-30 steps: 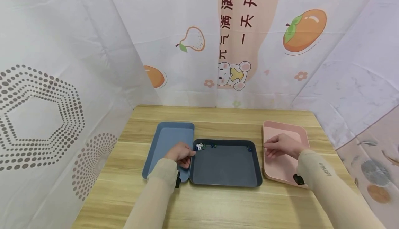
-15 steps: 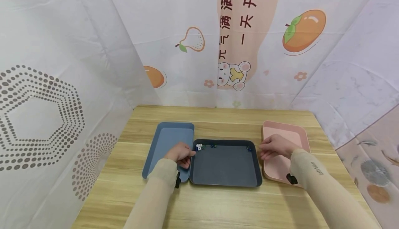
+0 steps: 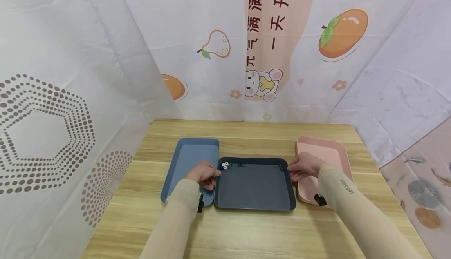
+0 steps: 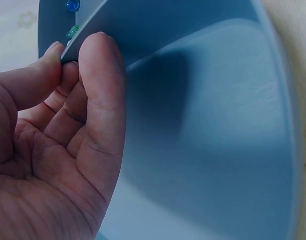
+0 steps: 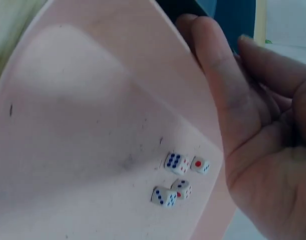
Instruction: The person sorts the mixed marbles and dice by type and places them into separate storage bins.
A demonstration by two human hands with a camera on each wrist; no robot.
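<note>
In the head view my left hand [image 3: 204, 173] pinches the adjoining rims of the blue tray [image 3: 192, 156] and the dark grey tray [image 3: 255, 190]. Its thumb [image 4: 40, 77] is on the dark tray's side and the index finger [image 4: 102, 75] inside the blue tray. At the dark tray's right rim, my right hand [image 3: 304, 167] holds the edge between thumb and fingers, over the pink tray's left side. White dice [image 3: 224, 165] and small blue and green beads [image 3: 241, 165] lie along the dark tray's back edge.
The pink tray [image 3: 325, 145] stands at the right; several white dice [image 5: 177, 163] lie in it near its wall, seen in the right wrist view. All trays rest on a wooden table [image 3: 253, 133]. Patterned cloth [image 3: 197, 8] hangs behind and at the sides.
My right hand has moved left from over the pink tray to the dark tray's right rim. The left hand has stayed at the two rims.
</note>
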